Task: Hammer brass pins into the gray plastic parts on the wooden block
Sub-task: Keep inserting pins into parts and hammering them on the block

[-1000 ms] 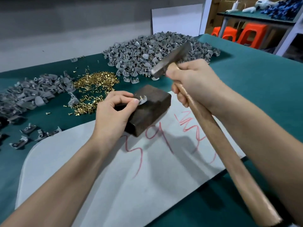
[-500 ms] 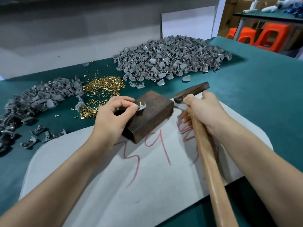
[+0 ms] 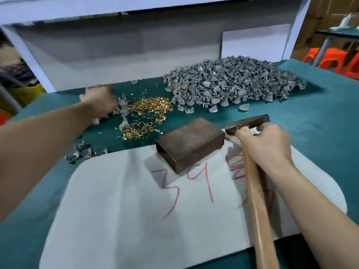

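a green tabletop (image 3: 320, 121) carries a white sheet (image 3: 126, 220) scrawled with red marks. at the far side a broad heap of gray plastic parts (image 3: 233, 84) lies in curved, wedge-like shapes, a few strays just in front of it. a wooden-handled hammer (image 3: 258, 210) runs up the right side of the sheet, its dark metal head lying level just right of the wooden block (image 3: 190, 142). the block, dark brown and worn, sits tilted across the sheet's far edge. left of it, a spill of small bright brass pins (image 3: 149, 107) spreads over the green cloth between the heap and a smaller scatter of gray parts (image 3: 83, 152) near the sheet's left corner.

the right hand (image 3: 268, 146) has its grip clamped round the hammer's handle just below the head, thumb up against the metal. the left hand (image 3: 99, 101) is stretched out, arm long, over gray parts just left of the pins; it is blurred, and whether its grip is apart or together cannot be told.
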Motion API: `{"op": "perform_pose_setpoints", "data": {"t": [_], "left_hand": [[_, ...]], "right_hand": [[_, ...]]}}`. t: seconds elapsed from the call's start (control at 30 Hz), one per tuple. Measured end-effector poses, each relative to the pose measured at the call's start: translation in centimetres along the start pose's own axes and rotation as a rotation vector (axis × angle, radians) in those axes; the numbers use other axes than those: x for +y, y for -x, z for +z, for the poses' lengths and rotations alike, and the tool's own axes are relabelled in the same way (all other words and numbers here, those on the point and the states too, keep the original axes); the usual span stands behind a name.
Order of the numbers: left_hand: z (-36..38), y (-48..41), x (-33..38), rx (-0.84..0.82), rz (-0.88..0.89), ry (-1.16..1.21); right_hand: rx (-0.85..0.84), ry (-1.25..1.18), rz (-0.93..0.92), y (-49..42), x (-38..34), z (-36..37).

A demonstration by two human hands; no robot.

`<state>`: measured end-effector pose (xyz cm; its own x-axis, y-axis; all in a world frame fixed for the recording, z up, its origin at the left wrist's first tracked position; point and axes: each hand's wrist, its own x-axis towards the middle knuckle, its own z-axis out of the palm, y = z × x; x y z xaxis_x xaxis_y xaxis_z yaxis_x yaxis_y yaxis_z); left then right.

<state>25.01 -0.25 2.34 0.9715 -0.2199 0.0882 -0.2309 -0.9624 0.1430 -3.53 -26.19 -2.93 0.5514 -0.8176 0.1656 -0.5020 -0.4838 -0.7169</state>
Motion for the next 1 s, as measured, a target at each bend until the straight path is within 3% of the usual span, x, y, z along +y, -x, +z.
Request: {"op": "perform_pose_setpoints", "data": {"t": [0.1, 0.17, 0.3, 0.5, 0.73, 0.87, 1.0], "left_hand": [[1.2, 0.9, -5.6, -0.112, -0.072, -0.096], [1.8, 1.7, -7.2, -0.05, -0.024, -0.048], [1.8, 2.5, -7.1, 0.087, 0.066, -0.02], [1.1, 3.1, -6.0, 0.177, 0.045, -0.083], [-0.8, 3.6, -2.9, 0.146, 0.073, 0.333], [-1.9, 6.5, 1.6, 0.021, 0.255, 0.487], [-2.0, 11.0, 6.6, -0.018, 0.549, 0.677]], "right_hand": [[0.02, 0.229, -0.052, 0.3, -0.3, -0.2], [0.045, 0.346, -0.112, 0.5, -0.6, -0.3], [0.07, 0.348, -0.193, 0.8, -0.9, -0.5], [0.052, 0.286, -0.209, 0.7, -0.7, -0.5], [0.054, 0.29, -0.214, 0.9, -0.8, -0.5], [0.053, 0.293, -0.215, 0.9, -0.8, -0.4], [0.081, 0.204, -0.315, 1.2, -1.2, -0.4]]}}
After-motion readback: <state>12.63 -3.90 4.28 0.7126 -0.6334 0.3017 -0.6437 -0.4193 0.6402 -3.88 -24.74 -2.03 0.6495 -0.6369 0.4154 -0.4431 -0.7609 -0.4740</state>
